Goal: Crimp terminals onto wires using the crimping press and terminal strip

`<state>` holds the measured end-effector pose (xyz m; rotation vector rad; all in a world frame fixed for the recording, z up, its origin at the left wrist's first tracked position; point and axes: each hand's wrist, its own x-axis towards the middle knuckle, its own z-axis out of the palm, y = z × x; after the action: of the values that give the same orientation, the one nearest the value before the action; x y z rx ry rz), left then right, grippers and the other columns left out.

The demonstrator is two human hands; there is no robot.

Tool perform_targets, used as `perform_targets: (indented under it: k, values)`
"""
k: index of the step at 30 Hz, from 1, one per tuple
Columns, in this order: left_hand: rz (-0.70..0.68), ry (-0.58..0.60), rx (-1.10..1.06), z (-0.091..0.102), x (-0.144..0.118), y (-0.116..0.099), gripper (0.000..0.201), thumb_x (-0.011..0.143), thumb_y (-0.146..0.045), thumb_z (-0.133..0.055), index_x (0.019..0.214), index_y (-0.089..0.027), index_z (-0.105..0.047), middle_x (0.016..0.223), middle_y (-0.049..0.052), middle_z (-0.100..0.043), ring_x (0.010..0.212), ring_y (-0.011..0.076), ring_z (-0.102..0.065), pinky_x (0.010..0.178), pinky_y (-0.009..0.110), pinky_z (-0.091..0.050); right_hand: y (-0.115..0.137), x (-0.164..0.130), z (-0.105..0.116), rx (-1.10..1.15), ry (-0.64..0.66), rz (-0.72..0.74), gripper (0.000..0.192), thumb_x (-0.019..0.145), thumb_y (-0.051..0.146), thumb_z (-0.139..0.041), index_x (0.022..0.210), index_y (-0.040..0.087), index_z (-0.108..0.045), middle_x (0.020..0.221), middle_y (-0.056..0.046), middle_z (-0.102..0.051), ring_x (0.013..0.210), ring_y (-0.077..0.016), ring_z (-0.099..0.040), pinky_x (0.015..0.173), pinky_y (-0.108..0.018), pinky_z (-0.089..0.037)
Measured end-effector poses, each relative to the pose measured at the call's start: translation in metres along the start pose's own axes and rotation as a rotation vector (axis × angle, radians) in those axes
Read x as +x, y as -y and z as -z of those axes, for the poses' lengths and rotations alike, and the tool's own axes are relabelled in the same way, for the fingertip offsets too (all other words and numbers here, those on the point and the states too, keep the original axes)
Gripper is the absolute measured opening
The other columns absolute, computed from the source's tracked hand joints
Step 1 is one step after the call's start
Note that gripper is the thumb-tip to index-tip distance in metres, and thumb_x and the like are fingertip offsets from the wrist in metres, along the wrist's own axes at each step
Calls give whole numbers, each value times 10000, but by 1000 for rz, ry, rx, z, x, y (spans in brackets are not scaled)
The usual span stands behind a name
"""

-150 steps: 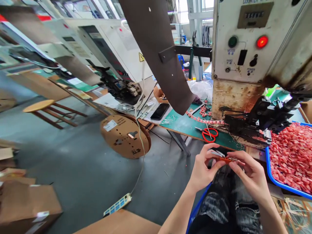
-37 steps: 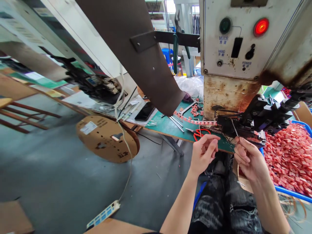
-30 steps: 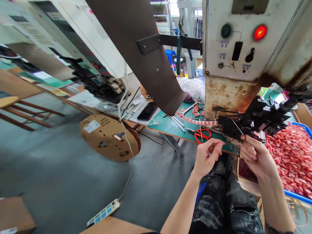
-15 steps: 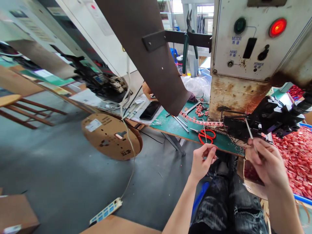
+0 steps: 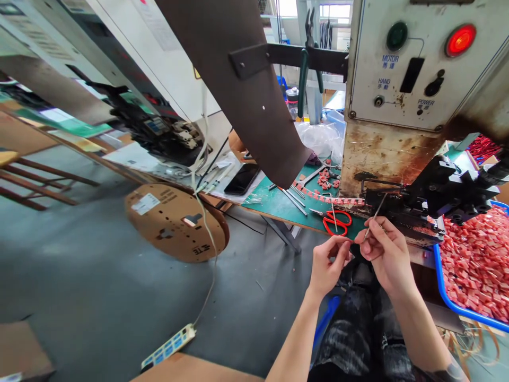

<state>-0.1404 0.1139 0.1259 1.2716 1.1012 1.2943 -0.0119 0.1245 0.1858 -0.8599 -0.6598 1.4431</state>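
Observation:
My right hand (image 5: 385,250) is shut on a thin metal rod (image 5: 374,217) that points up toward the black tooling (image 5: 421,204) of the crimping press. My left hand (image 5: 329,263) hovers just to its left, thumb and fingers pinched together; whatever sits between them is too small to see. Both hands hang over my lap, in front of the green mat's (image 5: 286,204) near edge. Red-handled scissors (image 5: 337,220) lie on the mat just beyond my fingers. A strip of red parts (image 5: 338,200) runs into the tooling.
The press body (image 5: 382,154) with a lit red lamp (image 5: 460,41) stands at the right. A blue tray (image 5: 439,265) of red parts is beside it. A brown chute (image 5: 246,79) hangs overhead. A cardboard reel (image 5: 175,220), a power strip (image 5: 169,347) and a phone (image 5: 243,179) are to the left.
My right hand has swung the rod from the tooling at the right back toward my left hand, so the hands now nearly touch. The view shifted slightly.

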Motion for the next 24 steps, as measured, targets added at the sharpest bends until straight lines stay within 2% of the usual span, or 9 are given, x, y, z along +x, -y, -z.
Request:
perform_targets:
  k: [24]
  values:
    - [41,-6,-8,5,-3,2,455,909,-606,-634,869,-155,-684,575,-22,-588,462,87,-495,466,197,-419,-8,5,-17,72,-70,42,356,758,411,-856,780,200,-570,654,-3,-729,498,-82,-572,459,-164,-454]
